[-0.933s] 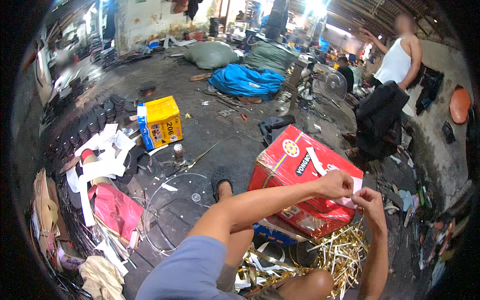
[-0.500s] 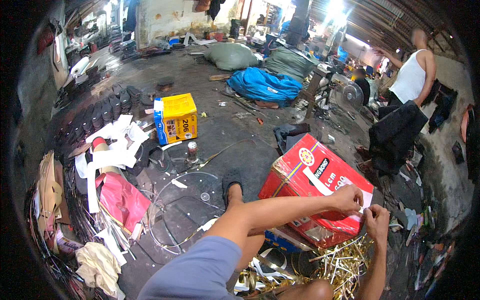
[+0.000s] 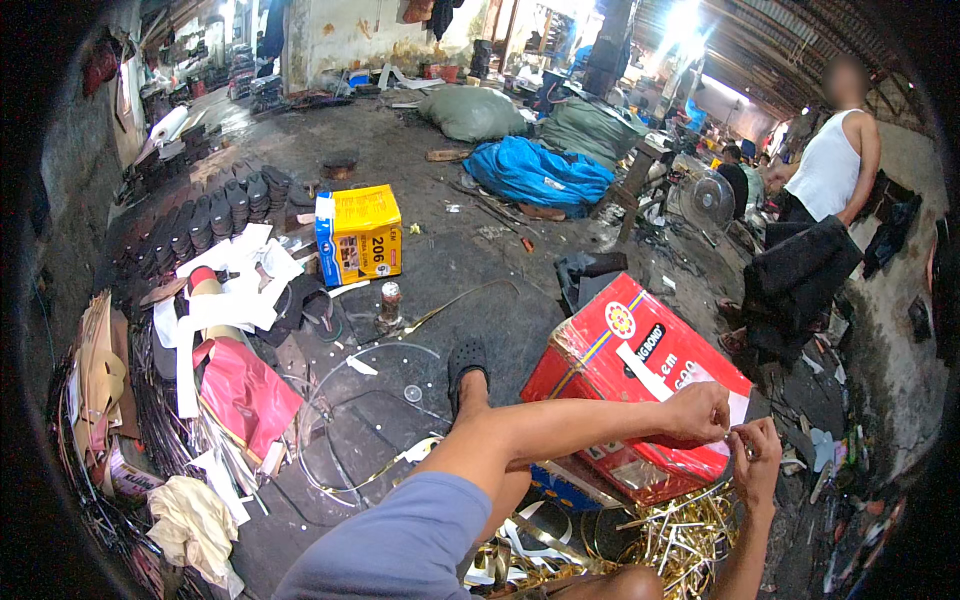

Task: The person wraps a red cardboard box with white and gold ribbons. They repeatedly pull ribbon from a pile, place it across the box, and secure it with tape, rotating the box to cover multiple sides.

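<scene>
My left hand (image 3: 697, 413) and my right hand (image 3: 757, 450) meet above the near right corner of a red box (image 3: 590, 375). Their fingertips are pinched closely together. A tiny pale bit shows between them, too small to name. Under and beside my left hand, a white strip (image 3: 645, 372) lies across the top of the box, its near end passing behind the fingers. Below my right hand spreads a tangled heap of shiny gold strips (image 3: 685, 535). A blue box (image 3: 575, 487) shows partly beneath the red one.
A yellow box (image 3: 365, 235) stands ahead on the dark floor. On the left lie white scraps (image 3: 235, 300), pink sheeting (image 3: 240, 395) and rows of black soles (image 3: 210, 215). A blue bundle (image 3: 540, 172) and a fan (image 3: 703, 195) are farther off. A person in white (image 3: 830, 165) stands at right.
My two hands stay pinched together, with the right fingers shifting slightly. The view has shifted a little. The standing person's outstretched arm has come down.
</scene>
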The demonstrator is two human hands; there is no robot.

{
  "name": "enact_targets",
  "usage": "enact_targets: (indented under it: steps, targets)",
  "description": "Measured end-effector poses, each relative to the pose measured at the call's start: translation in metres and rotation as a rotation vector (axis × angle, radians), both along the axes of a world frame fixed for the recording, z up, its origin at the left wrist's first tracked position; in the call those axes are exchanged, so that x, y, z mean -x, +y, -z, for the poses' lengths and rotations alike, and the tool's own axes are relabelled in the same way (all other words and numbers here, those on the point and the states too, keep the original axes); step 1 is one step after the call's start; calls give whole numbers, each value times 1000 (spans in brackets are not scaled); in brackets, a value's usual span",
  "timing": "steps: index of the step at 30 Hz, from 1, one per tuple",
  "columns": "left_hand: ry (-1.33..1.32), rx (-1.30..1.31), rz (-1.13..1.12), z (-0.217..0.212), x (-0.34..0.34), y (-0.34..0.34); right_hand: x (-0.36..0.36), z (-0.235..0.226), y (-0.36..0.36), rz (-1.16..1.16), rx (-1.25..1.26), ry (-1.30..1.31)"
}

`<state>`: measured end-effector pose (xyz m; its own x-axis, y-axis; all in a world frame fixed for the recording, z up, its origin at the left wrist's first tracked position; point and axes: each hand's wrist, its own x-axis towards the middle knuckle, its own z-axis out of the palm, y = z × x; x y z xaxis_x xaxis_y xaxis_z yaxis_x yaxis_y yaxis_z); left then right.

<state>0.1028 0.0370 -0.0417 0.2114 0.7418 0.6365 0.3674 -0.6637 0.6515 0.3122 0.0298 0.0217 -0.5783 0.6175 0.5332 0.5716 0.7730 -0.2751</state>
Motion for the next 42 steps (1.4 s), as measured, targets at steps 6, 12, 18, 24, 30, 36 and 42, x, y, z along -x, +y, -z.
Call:
enact_targets:
  steps: [6, 12, 18, 24, 30, 36, 42]
  targets:
    - [43, -45, 19, 1, 3, 4, -4, -8, -3, -45, -46, -89]
    - [-68, -4, 76, 4, 5, -3, -3, -12, -7, -60, -168, -206]
    - [-83, -9, 64, 9, 4, -6, 3, -13, -5, -112, -234, -292]
    - [-93, 20, 42, 9, 3, -2, -7, -6, -2, -48, 2, -79]
    - [-91, -6, 79, 2, -6, 1, -3, 2, -5, 90, 76, 92]
    - [-79, 0, 66, 2, -14, 12, -11, 3, -2, 69, 43, 112]
    - [-131, 29, 65, -3, -12, -2, -17, 4, -4, 36, -37, 38]
